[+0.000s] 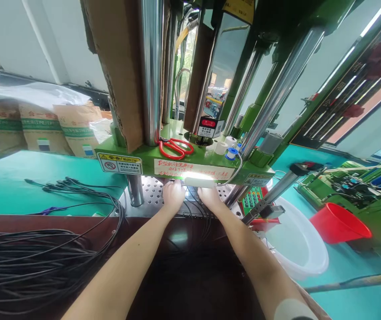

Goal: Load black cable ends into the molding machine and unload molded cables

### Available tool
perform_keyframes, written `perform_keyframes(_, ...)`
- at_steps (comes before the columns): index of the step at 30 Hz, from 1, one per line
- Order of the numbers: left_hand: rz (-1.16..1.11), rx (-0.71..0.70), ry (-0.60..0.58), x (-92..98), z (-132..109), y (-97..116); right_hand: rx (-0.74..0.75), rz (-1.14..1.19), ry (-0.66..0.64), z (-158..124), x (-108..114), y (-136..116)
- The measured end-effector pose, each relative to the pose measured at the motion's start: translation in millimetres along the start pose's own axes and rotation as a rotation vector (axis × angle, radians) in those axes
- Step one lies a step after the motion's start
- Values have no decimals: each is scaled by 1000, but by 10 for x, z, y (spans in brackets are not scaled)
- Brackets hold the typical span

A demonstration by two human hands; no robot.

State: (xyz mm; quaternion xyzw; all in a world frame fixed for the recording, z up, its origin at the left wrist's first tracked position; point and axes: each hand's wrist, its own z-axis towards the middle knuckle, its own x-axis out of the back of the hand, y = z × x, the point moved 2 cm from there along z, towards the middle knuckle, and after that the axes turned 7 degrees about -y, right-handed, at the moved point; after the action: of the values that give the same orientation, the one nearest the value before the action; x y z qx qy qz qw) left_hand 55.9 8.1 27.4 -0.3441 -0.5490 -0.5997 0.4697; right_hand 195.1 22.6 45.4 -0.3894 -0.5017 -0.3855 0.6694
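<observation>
Under the green plate (148,169), whose edge and lamp (199,182) hide our fingers so we cannot tell their grip, our left hand (173,195) and right hand (209,197) flank black cables (206,216), with red scissors (174,145) above and a cable pile (37,262) at left

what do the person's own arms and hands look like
No glove shows on the left hand or right hand, though both are partly hidden. The left forearm and right forearm show no sleeve; the latter wears a pale, partly dark band, perhaps a watch.
</observation>
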Motion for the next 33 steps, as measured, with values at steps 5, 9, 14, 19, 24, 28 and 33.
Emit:
perform_keyframes(5,26,-42,1,29,-7,-27,9,16,-18,-4,-2,7)
perform_keyframes(9,35,-65,2,32,-11,-18,6,26,-40,-4,11,11)
perform_keyframes(14,20,-66,13,14,-18,-25,-21,28,-67,25,10,27)
perform_keyframes(19,10,-77,2,19,-14,-30,-71,24,-97,62,9,8)
perform_keyframes(24,14,-95,-31,32,-1,-28,-113,12,-126,123,6,-78)
perform_keyframes(28,19,-108,-51,26,12,-21,-124,3,-137,139,-13,-133)
perform_keyframes(33,22,-122,-55,30,43,-19,-115,0,-137,139,-48,-87)
